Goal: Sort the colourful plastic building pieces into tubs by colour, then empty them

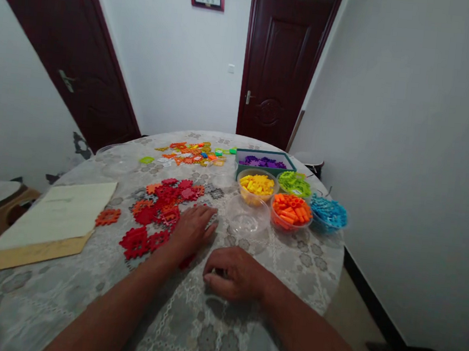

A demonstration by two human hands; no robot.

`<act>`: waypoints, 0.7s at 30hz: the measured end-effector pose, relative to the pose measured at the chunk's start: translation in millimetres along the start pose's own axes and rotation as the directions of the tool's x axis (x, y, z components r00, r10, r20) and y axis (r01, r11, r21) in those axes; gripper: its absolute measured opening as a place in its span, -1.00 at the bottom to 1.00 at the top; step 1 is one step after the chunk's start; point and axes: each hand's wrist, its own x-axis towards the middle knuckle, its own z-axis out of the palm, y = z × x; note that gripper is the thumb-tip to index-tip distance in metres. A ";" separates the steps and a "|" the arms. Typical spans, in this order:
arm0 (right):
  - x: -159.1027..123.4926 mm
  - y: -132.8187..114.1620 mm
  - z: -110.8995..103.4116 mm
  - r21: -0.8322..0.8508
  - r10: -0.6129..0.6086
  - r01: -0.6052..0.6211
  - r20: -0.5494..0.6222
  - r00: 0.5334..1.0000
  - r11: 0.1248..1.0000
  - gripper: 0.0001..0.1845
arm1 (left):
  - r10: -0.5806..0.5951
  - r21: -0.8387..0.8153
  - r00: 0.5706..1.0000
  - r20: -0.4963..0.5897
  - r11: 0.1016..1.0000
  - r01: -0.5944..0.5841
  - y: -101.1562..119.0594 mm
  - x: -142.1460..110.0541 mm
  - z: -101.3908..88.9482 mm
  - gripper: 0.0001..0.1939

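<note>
My left hand [193, 228] lies flat at the right edge of a pile of red gear-shaped plastic pieces [167, 195], fingers stretched out and palm down. A bit of red shows on the cloth beneath its wrist. Closer to me and to the right, my right hand [236, 273] rests on the table with its fingers curled toward the thumb. The inside of that curl is dark, and I cannot make out whether anything is in it. Just beyond it stands a clear plastic bowl [247, 217] with no pieces visible inside. A separate orange-red gear piece [108, 217] lies left of the pile.
Bowls of yellow pieces [257, 184], orange tubes [291, 210], green pieces [294, 183] and blue pieces [329, 212] stand at the right. Behind them is a box [265, 170] of purple pieces. Mixed pieces [197, 153] lie at the back; paper sheets [59, 210] overhang the left edge.
</note>
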 end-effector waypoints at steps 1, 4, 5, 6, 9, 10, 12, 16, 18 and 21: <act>-2.9 -4.9 -8.3 -0.032 0.014 -0.017 -0.081 0.997 0.999 -0.85 | 0.013 -0.029 0.999 -0.034 0.999 -0.014 5.6 -0.6 -1.1 -0.53; -22.7 -17.7 -37.2 -0.125 0.069 -0.131 -0.408 0.910 0.984 -0.83 | 0.050 -0.105 0.994 -0.096 0.993 -0.060 21.8 -1.1 -7.1 -0.46; -33.2 -19.4 -47.0 -0.151 0.092 -0.200 -0.528 0.844 0.968 -0.82 | 0.068 -0.121 0.994 -0.091 0.990 -0.079 26.0 -0.7 -9.1 -0.47; -45.2 -19.0 -56.5 -0.174 0.113 -0.286 -0.638 0.762 0.942 -0.82 | 0.085 -0.128 0.993 -0.078 0.987 -0.095 29.3 0.2 -10.7 -0.48; -83.9 -5.4 -82.0 -0.215 0.127 -0.543 -0.842 0.524 0.812 -0.78 | 0.118 -0.118 0.993 -0.020 0.986 -0.120 35.3 4.5 -11.0 -0.56; -95.5 2.3 -88.8 -0.225 0.128 -0.602 -0.865 0.486 0.766 -0.76 | 0.116 -0.112 0.993 -0.011 0.987 -0.116 36.5 6.3 -10.0 -0.59; -113.4 19.4 -98.7 -0.256 0.150 -0.673 -0.863 0.483 0.694 -0.72 | 0.104 -0.108 0.995 -0.009 0.989 -0.104 38.3 9.6 -7.7 -0.63; -127.6 47.2 -102.0 -0.347 0.226 -0.707 -0.782 0.581 0.616 -0.69 | 0.093 -0.084 0.996 -0.007 0.992 -0.093 39.9 14.2 -7.2 -0.70; -127.6 55.0 -98.6 -0.372 0.254 -0.712 -0.754 0.606 0.595 -0.69 | 0.091 -0.075 0.996 -0.015 0.993 -0.092 39.2 15.5 -8.4 -0.70; -125.3 61.6 -94.1 -0.383 0.273 -0.721 -0.742 0.613 0.578 -0.70 | 0.089 -0.084 0.996 -0.027 0.992 -0.091 37.4 15.3 -9.8 -0.67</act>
